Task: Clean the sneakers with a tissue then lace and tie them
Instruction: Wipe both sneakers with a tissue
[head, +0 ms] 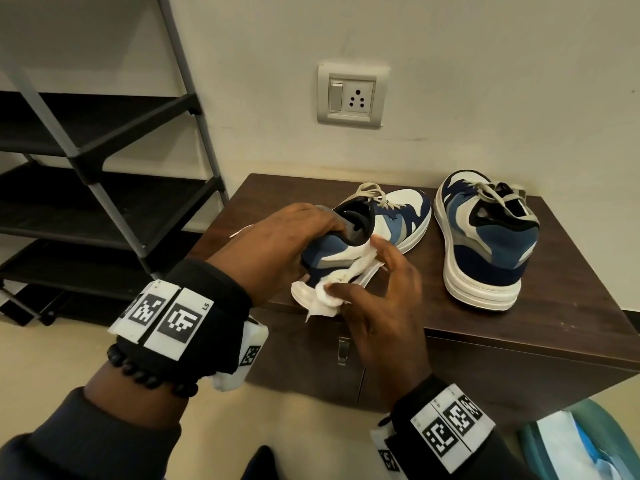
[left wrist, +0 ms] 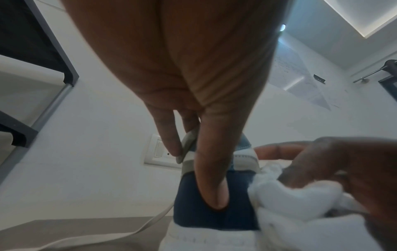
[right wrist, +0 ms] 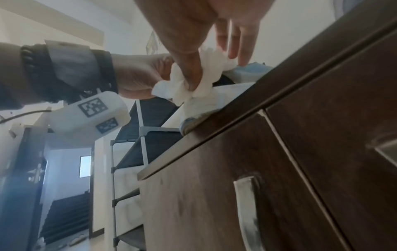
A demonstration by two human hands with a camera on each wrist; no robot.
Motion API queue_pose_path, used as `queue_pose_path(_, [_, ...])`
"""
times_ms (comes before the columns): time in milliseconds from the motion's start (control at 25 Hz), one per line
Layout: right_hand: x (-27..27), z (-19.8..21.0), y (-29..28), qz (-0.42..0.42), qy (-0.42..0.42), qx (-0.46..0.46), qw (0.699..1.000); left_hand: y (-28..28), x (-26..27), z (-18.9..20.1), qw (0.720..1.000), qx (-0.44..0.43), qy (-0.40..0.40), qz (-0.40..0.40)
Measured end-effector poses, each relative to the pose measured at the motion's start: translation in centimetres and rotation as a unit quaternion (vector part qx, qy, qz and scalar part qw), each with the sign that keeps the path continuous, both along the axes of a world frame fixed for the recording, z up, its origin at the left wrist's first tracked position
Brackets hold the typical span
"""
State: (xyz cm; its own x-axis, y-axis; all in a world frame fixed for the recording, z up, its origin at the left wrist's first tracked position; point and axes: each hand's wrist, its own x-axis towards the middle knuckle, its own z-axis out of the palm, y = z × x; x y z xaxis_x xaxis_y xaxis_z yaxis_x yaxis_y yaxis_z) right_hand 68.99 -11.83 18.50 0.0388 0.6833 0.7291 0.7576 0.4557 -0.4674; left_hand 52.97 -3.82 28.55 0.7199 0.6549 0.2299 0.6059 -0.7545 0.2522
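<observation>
The near sneaker [head: 363,233], blue, navy and white, lies tilted on the dark wooden cabinet [head: 571,306], gripped at its heel by the left hand [head: 277,244]. The right hand [head: 377,296] pinches a crumpled white tissue [head: 322,299] against its side. The second sneaker [head: 485,244] stands upright to its right, well apart. A shelf rack [head: 104,161] stands left of the cabinet. Only the right wrist view shows the cabinet's metal handle [right wrist: 247,212].

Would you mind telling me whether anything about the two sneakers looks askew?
Yes: the held sneaker lies tipped sideways under the left hand, heel overhanging the cabinet's front edge; the other sneaker sits flat.
</observation>
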Motion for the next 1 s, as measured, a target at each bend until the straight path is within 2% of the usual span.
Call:
queue_pose_path(200, [-0.4, 0.8, -0.4, 0.019, 0.02, 0.025, 0.999, -0.5, -0.3, -0.2, 1.0, 0.003, -0.007, -0.011])
queue_pose_path(360, [0.8, 2.3, 0.5, -0.013, 0.054, 0.077, 0.996, -0.5, 0.2, -0.1, 0.998, 0.065, -0.003, 0.0])
queue_pose_path(440, [0.8, 1.4, 0.7, -0.013, 0.016, 0.058, 0.998, -0.4, 0.3, -0.2, 0.997, 0.082, -0.002, 0.007])
queue_pose_path(560, [0.2, -1.4, -0.8, 0.048, -0.075, -0.018, 0.996, -0.5, 0.1, -0.3, 0.995, 0.097, 0.0, 0.027])
queue_pose_path(640, [1.2, -0.6, -0.9, 0.035, -0.028, 0.001, 0.999, -0.5, 0.2, -0.2, 0.994, 0.104, 0.0, 0.024])
queue_pose_path(760, [2.3, 3.3, 0.9, -0.044, 0.076, 0.058, 0.994, -0.2, 0.5, -0.2, 0.996, 0.082, -0.015, 0.009])
queue_pose_path(840, [1.6, 3.4, 1.8, -0.044, 0.052, 0.046, 0.997, 0.0, 0.6, -0.3, 0.998, 0.058, -0.025, 0.007])
queue_pose_path(1000, [0.9, -1.0, 0.7, 0.021, -0.064, -0.022, 0.997, 0.0, 0.6, -0.5, 0.997, 0.068, -0.002, 0.019])
